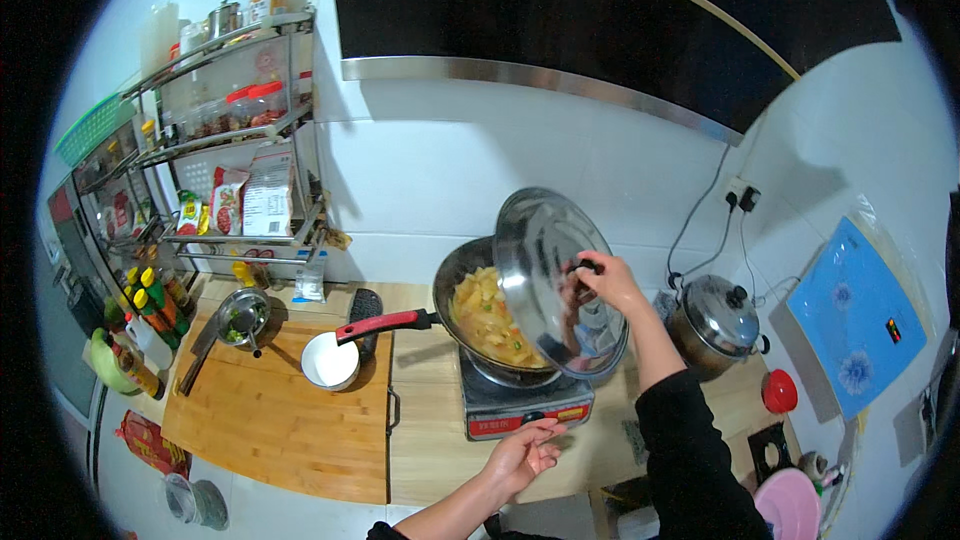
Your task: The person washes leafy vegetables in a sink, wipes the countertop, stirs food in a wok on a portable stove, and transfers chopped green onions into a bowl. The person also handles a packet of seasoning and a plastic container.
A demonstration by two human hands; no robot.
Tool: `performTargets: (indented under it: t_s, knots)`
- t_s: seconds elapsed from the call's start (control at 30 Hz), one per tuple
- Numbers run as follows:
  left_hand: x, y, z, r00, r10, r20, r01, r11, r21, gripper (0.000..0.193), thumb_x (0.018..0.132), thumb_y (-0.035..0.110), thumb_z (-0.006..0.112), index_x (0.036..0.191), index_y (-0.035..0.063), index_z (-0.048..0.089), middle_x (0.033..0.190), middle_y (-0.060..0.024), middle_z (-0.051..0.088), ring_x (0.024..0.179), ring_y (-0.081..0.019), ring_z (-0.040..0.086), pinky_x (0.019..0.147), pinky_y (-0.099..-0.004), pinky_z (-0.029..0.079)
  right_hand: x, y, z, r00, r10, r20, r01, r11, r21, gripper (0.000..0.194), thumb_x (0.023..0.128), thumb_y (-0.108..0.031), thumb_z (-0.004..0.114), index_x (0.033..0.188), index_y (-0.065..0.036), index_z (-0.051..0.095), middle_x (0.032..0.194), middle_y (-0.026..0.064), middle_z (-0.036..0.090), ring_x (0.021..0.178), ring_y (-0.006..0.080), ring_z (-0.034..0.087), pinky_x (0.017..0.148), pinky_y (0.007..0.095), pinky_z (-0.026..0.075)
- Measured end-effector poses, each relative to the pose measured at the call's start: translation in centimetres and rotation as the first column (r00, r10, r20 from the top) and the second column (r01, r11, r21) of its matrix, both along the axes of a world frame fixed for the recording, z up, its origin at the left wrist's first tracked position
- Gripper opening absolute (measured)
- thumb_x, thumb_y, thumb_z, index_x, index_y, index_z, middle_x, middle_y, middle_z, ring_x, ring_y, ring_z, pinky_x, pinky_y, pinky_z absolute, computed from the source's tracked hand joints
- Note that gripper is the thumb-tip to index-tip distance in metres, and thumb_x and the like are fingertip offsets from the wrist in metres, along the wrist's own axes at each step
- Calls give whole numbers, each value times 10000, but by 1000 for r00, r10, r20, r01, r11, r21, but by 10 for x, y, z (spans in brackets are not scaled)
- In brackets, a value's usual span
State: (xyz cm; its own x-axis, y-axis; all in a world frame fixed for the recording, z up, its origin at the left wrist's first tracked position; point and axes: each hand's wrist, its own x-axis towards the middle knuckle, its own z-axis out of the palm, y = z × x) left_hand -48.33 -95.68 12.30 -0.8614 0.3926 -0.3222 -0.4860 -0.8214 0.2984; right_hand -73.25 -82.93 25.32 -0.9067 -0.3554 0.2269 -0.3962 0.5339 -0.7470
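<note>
My right hand (pixel 611 281) grips the black knob of a shiny metal lid (pixel 540 270), which is tilted over the right part of a wok (pixel 446 270). Sliced yellowish food with green bits (pixel 487 315) shows in the wok's left part; the lid hides the rest. The wok stands on a portable gas stove (pixel 487 409), its red and black handle (pixel 382 325) pointing left. My left hand (pixel 525 457) holds nothing, its fingers slightly curled apart near the stove's front control knob. A white bowl (pixel 330 361) is on the wooden cutting board (pixel 300 435), below the handle's end.
On the board's left lie a cleaver (pixel 196 360) and a small metal bowl with chopped greens (pixel 244 315). Bottles (pixel 150 307) and a metal rack (pixel 225 139) stand at left. At right are a lidded pot (pixel 716 322), a red bowl (pixel 780 391) and a pink basin (pixel 787 506). A range hood (pixel 525 82) hangs above.
</note>
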Motion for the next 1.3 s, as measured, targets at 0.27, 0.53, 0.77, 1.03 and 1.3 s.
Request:
performTargets:
  t_s: [0.27, 0.53, 0.77, 1.03, 1.3]
  knots:
    - [-11, -35, -5, 985, 174, 25, -175, 984, 45, 240, 836, 42, 483, 1075, 25, 500, 1024, -131, 603, 651, -205, 592, 553, -288, 486, -48, -81, -47, 982, 176, -70, -121, 868, 482, 355, 763, -226, 611, 1102, -120, 597, 1035, 168, 607, 957, 339, 571, 815, 408, 469]
    - [-15, -44, -8, 969, 237, 72, -238, 971, 1, 214, 831, 38, 495, 1042, 25, 526, 987, -127, 614, 631, -170, 555, 574, -268, 482, -65, -88, -80, 970, 243, 9, -202, 786, 585, 342, 783, -203, 603, 1113, -112, 599, 1038, 147, 612, 928, 323, 583, 805, 417, 485]
    - [-24, -42, -12, 974, 212, 82, -215, 976, 30, 205, 856, 53, 477, 1054, 25, 520, 989, -128, 614, 643, -177, 576, 563, -267, 486, -76, -95, -99, 963, 270, 12, -222, 766, 604, 356, 785, -225, 610, 1125, -118, 593, 1031, 164, 611, 944, 331, 574, 811, 419, 479]
    - [-12, -45, -28, 968, 249, -39, -233, 943, 238, 406, 948, 347, 330, 1163, 40, 486, 1131, -148, 573, 846, -284, 614, 693, -354, 513, -72, -91, -94, 978, 196, 67, -191, 723, 664, 417, 820, -308, 569, 1214, -180, 528, 1130, 156, 568, 1033, 333, 532, 882, 421, 439]
    - [18, -69, 8, 873, 460, -164, -395, 862, 317, 603, 911, 537, 111, 1360, 196, 328, 1420, -58, 297, 1305, -312, 257, 1065, -503, 179, 7, -31, -54, 981, 164, -105, -149, 979, 137, 260, 852, -223, 558, 1058, -69, 595, 1047, 163, 564, 932, 257, 560, 805, 351, 441]
